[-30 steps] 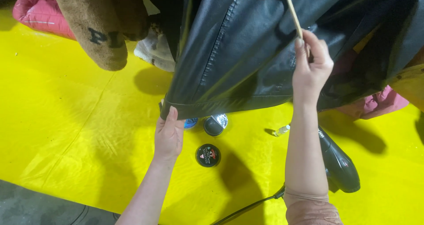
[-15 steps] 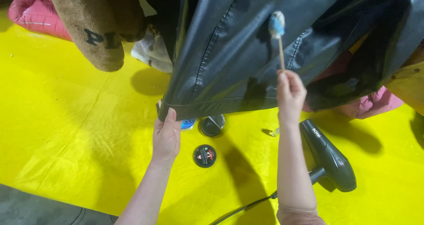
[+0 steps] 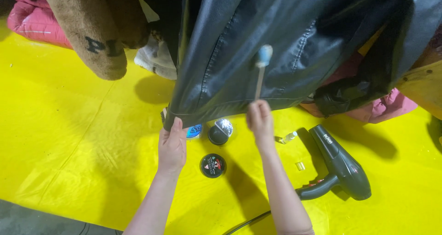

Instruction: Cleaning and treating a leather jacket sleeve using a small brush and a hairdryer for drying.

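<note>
The hanging black leather jacket (image 3: 285,46) is pulled taut at its near hem by the left hand (image 3: 172,145), fingers clamped on it. A small brush (image 3: 261,69), seemingly soft-tipped, is pinched by the right hand (image 3: 260,120); light, even strokes are best made against taut leather.

This looks like a leather and garment care spot, a small repair or cleaning workshop set up on the floor. A bright yellow plastic sheet (image 3: 69,138) covers the ground as a work surface, with a strip of grey floor (image 3: 32,219) at its edge. A black leather jacket (image 3: 276,46) hangs overhead beside a brown fleece garment (image 3: 92,32) and pink padded clothing (image 3: 32,20). Round polish tins (image 3: 213,165) lie on the sheet, along with a small bottle (image 3: 287,137) and a black hair dryer (image 3: 343,170) with its cord.
</note>
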